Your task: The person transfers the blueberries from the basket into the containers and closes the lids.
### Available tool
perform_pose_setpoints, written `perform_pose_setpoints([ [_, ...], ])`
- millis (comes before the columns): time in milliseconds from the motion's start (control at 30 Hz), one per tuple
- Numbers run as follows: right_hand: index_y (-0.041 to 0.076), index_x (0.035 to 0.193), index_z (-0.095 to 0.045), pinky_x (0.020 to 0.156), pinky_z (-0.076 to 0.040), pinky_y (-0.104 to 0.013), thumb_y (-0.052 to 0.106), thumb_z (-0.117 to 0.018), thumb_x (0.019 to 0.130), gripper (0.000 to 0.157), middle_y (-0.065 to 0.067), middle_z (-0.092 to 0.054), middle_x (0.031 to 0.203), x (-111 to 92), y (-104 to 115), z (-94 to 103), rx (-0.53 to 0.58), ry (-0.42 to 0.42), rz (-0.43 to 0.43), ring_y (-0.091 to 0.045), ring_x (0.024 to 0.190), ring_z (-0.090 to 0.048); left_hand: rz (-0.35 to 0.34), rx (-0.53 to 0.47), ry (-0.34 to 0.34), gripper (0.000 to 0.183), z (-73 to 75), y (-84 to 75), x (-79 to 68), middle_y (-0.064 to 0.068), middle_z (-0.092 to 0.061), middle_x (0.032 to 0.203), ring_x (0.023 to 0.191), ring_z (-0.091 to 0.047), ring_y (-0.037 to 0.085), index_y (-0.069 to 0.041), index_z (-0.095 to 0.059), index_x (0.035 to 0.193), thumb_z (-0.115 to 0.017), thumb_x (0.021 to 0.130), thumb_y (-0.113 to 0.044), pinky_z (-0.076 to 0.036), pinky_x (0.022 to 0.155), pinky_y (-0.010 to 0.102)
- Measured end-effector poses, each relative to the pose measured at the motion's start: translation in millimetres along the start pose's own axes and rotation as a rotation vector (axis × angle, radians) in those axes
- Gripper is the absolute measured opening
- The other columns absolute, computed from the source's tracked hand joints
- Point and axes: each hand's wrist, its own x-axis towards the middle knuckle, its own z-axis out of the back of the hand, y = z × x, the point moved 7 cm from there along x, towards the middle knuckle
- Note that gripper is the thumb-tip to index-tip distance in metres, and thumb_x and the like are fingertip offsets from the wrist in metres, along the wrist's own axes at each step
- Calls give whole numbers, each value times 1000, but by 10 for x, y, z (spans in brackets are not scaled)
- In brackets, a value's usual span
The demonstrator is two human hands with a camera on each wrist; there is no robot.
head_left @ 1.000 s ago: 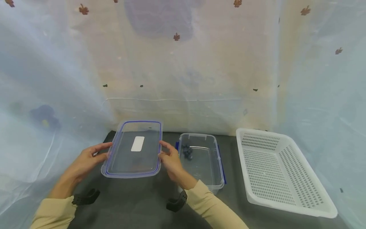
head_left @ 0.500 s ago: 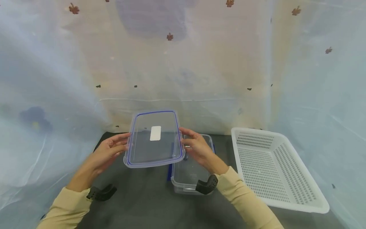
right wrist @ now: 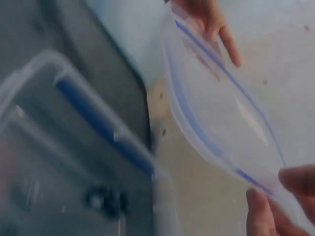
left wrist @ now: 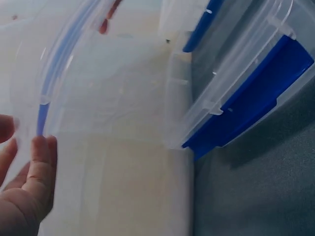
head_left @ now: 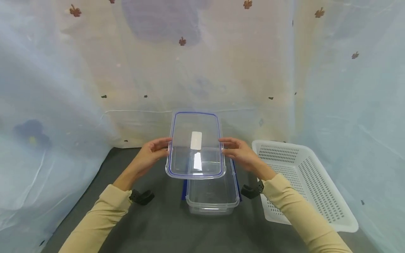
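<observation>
A clear plastic lid [head_left: 181, 140] with a blue sealing ring and a white label is held up between both hands. My left hand [head_left: 147, 157] pinches its left edge, and my right hand [head_left: 243, 154] pinches the right edge. Below and partly behind the lid, a clear rectangular food container [head_left: 212, 191] stands uncovered on the table, its blue side latches [left wrist: 256, 93] hanging outward. A small cluster of dark round fruit, apparently blueberries [right wrist: 106, 200], lies inside, blurred in the right wrist view. An air gap separates lid and container in both wrist views.
A white perforated plastic basket [head_left: 316, 189] stands at the right, partly behind the right forearm. The dark grey table [head_left: 164, 225] ends at the back against a pale patterned curtain [head_left: 237, 80], which also encloses both sides.
Both hands have carried the lid rightward and upward, from left of the container to above its far part. The container and basket stay on the table; the head view has shifted slightly.
</observation>
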Motion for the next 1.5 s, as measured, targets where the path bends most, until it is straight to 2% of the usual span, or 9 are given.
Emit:
perform_pose_setpoints([
  [267, -12, 129, -47, 95, -47, -41, -7, -61, 89, 43, -30, -48, 135, -8, 50, 356, -94, -84, 106, -31, 115, -54, -103, 83, -26, 44, -177, 27, 268, 26, -47, 139, 121, -51, 39, 8, -49, 135, -61, 92, 6, -48, 92, 29],
  [467, -7, 129, -43, 83, -53, -32, -11, -64, 86, 48, -30, -52, 130, -39, 154, 560, -93, -152, 206, -20, 98, -64, -152, 90, -78, 49, -269, -38, 381, 24, -50, 135, 115, -54, 39, 4, -42, 133, -63, 89, 8, -50, 89, 33],
  [633, -4, 137, -44, 81, -54, -32, -10, -66, 86, 56, -30, -56, 124, -84, 249, 617, -157, -135, 296, -26, 98, -66, -252, 149, -102, 58, -312, -148, 401, 24, -56, 128, 105, -59, 36, 1, -43, 137, -66, 86, 11, -52, 85, 32],
  [800, -9, 125, -58, 78, -55, -32, -9, -69, 85, 41, -25, -63, 114, -138, 385, 585, -392, -73, 461, -36, 97, -66, -400, 274, -89, 45, -348, -276, 355, 21, -62, 119, 104, -61, 33, 4, -57, 127, -67, 84, 14, -52, 88, 39],
  [933, -4, 113, -67, 77, -55, -35, -7, -74, 81, 33, -16, -69, 106, -214, 519, 535, -675, -87, 660, -30, 91, -68, -523, 388, -51, 36, -378, -356, 331, 18, -65, 113, 104, -62, 33, 3, -65, 115, -67, 82, 16, -52, 87, 42],
  [1033, 0, 111, -69, 79, -55, -40, -16, -74, 73, 41, -13, -69, 105, -272, 566, 465, -868, -71, 806, -29, 94, -66, -633, 519, 1, 36, -418, -377, 329, 16, -67, 110, 102, -64, 32, 1, -69, 110, -73, 77, 15, -54, 83, 38],
  [1167, -2, 116, -67, 81, -54, -42, -25, -70, 69, 52, -14, -66, 109, -318, 509, 349, -1064, 33, 941, -32, 100, -63, -793, 739, 91, 41, -512, -293, 326, 13, -69, 109, 100, -65, 31, -1, -71, 108, -81, 71, 10, -54, 83, 39],
  [1367, -3, 118, -66, 87, -52, -42, -10, -76, 75, 45, -16, -67, 114, -340, 373, 261, -1328, 114, 1031, -33, 103, -64, -856, 994, 219, 46, -677, -26, 309, 12, -68, 113, 106, -62, 29, -1, -69, 113, -82, 70, 8, -48, 92, 44],
  [1500, 0, 125, -64, 89, -50, -45, -8, -77, 75, 52, -14, -65, 121, -344, 290, 217, -1480, 190, 1008, -31, 109, -62, -914, 1082, 243, 43, -782, 55, 298, 12, -68, 114, 108, -62, 27, -1, -70, 113, -81, 72, 7, -48, 93, 39],
])
